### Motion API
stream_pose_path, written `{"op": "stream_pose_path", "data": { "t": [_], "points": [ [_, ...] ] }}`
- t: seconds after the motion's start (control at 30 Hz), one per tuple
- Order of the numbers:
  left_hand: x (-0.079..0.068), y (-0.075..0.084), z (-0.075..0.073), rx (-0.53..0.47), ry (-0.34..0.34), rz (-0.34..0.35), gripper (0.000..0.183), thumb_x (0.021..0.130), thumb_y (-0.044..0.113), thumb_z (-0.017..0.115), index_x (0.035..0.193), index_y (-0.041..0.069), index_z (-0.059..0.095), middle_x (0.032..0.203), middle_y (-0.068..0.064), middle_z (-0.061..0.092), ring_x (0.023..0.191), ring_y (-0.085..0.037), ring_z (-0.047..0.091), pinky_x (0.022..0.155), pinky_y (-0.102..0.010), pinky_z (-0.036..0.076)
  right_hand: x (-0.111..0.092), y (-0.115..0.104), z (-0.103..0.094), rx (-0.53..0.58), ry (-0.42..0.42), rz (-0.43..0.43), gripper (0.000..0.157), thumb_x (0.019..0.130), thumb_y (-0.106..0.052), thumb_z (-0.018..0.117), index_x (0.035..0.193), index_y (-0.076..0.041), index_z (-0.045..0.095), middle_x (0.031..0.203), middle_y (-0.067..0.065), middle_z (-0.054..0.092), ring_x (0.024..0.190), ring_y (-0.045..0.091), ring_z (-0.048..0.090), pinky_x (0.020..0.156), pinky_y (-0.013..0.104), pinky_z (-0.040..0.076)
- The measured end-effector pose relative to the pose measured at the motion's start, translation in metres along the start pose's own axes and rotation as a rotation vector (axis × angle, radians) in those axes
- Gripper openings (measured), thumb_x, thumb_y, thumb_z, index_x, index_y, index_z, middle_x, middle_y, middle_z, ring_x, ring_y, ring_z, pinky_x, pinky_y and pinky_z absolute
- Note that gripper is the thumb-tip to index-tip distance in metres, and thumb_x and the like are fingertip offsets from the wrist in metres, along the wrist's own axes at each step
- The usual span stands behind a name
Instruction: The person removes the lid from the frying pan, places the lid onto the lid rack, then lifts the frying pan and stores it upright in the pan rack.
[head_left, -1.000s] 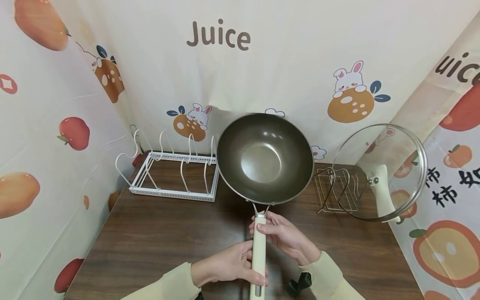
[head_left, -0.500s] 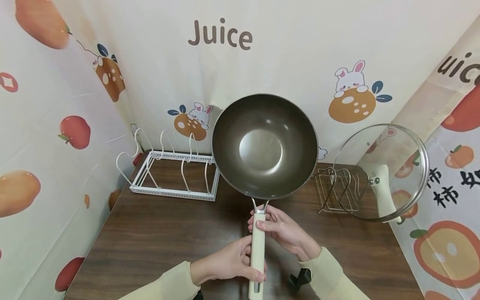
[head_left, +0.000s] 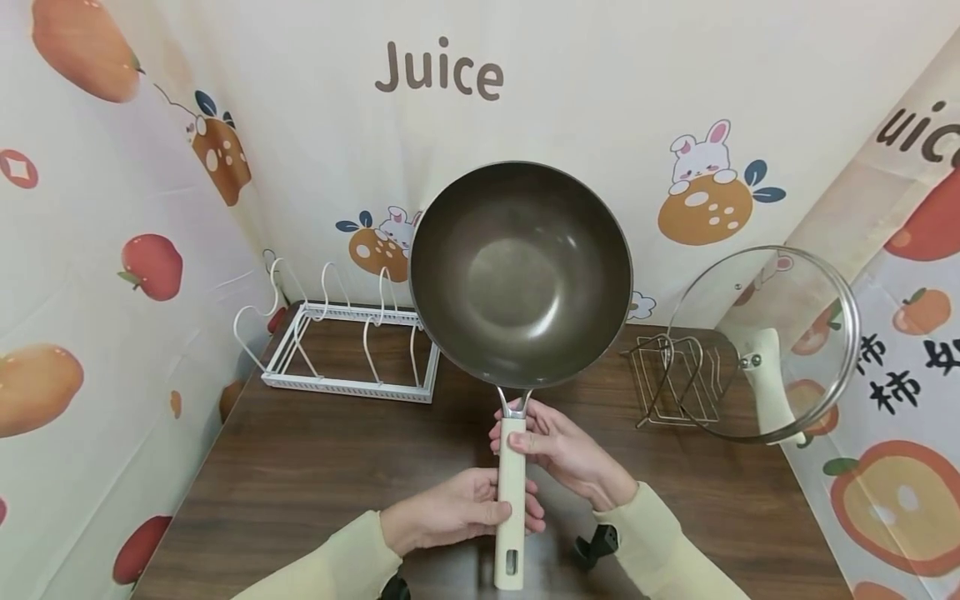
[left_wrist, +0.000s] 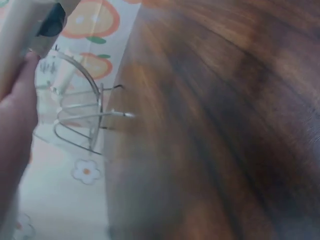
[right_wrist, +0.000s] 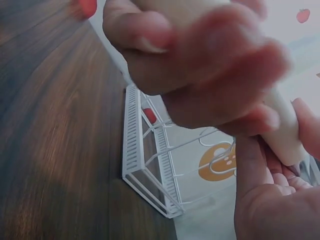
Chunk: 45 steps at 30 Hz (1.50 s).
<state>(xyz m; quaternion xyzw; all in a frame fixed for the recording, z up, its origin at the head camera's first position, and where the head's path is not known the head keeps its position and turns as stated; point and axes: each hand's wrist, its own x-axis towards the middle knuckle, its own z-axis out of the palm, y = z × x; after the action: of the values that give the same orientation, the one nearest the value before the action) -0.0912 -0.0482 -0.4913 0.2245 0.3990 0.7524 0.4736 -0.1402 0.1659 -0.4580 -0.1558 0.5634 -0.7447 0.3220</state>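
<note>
A dark wok [head_left: 525, 271] with a cream handle [head_left: 512, 500] is held up over the table, its inside facing the head camera. My right hand [head_left: 566, 450] grips the handle near its metal neck, thumb on top. Lower down, my left hand [head_left: 450, 510] holds the handle between its thumb and the fingers behind it. The handle's slotted end sticks out below that hand. In the right wrist view the left hand's fingers [right_wrist: 215, 70] wrap loosely about the handle and look blurred.
A white rack [head_left: 348, 387] with upright loops stands at the back left of the dark wooden table [head_left: 315, 467]. At the back right, a wire stand [head_left: 675, 417] bears a glass lid [head_left: 851, 333] with a cream handle. Printed cloth hangs behind and at both sides.
The wok has risen and tipped its inside more toward the head camera, drifting slightly left. My left hand has moved up the handle, and the handle's end now shows. Right hand keeps its grip.
</note>
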Motion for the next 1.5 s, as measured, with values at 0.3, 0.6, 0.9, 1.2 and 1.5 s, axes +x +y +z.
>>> {"op": "stream_pose_path", "data": {
  "t": [0.3, 0.6, 0.9, 1.2, 1.5],
  "points": [
    [-0.004, -0.006, -0.012, -0.036, -0.015, 0.056, 0.037, 0.106, 0.027, 0.056, 0.138, 0.007, 0.052, 0.118, 0.008, 0.070, 0.112, -0.010, 0.070, 0.103, -0.030, 0.055, 0.008, 0.004, 0.000, 0.004, -0.014, -0.003, 0.032, 0.100, -0.005, 0.061, 0.131, -0.003, 0.050, 0.115, 0.003, 0.071, 0.107, 0.012, 0.071, 0.096, 0.029, 0.055],
    [-0.008, -0.010, -0.018, 0.050, 0.056, 0.055, 0.054, 0.101, 0.029, 0.065, 0.139, -0.004, 0.046, 0.114, 0.008, 0.071, 0.107, -0.007, 0.072, 0.096, -0.027, 0.057, 0.011, 0.008, -0.001, 0.010, -0.035, 0.019, 0.034, 0.102, -0.009, 0.062, 0.132, -0.001, 0.049, 0.116, 0.002, 0.073, 0.110, 0.013, 0.072, 0.097, 0.029, 0.055],
    [-0.010, -0.008, -0.023, 0.125, 0.133, 0.093, 0.064, 0.102, 0.020, 0.065, 0.135, -0.026, 0.036, 0.111, 0.004, 0.071, 0.105, -0.008, 0.073, 0.096, -0.026, 0.058, 0.017, 0.000, 0.006, -0.166, 0.012, -0.010, 0.037, 0.102, -0.012, 0.063, 0.134, 0.001, 0.051, 0.116, 0.000, 0.074, 0.110, 0.011, 0.072, 0.101, 0.025, 0.051],
    [-0.011, -0.008, -0.021, 0.145, 0.173, 0.156, 0.058, 0.102, 0.020, 0.064, 0.136, -0.022, 0.043, 0.113, 0.001, 0.071, 0.106, -0.009, 0.072, 0.097, -0.027, 0.058, 0.021, -0.008, 0.016, -0.238, 0.079, 0.024, 0.036, 0.101, -0.016, 0.064, 0.132, 0.002, 0.056, 0.122, 0.019, 0.071, 0.110, 0.015, 0.071, 0.100, 0.028, 0.051],
    [-0.018, -0.008, -0.022, 0.215, 0.257, 0.153, 0.057, 0.102, 0.017, 0.065, 0.136, -0.024, 0.042, 0.110, 0.002, 0.070, 0.103, -0.008, 0.074, 0.094, -0.026, 0.059, 0.030, -0.006, 0.024, -0.253, 0.111, 0.048, 0.035, 0.100, -0.013, 0.065, 0.130, 0.002, 0.058, 0.120, 0.017, 0.073, 0.110, 0.017, 0.072, 0.100, 0.028, 0.052]
  ]
}}
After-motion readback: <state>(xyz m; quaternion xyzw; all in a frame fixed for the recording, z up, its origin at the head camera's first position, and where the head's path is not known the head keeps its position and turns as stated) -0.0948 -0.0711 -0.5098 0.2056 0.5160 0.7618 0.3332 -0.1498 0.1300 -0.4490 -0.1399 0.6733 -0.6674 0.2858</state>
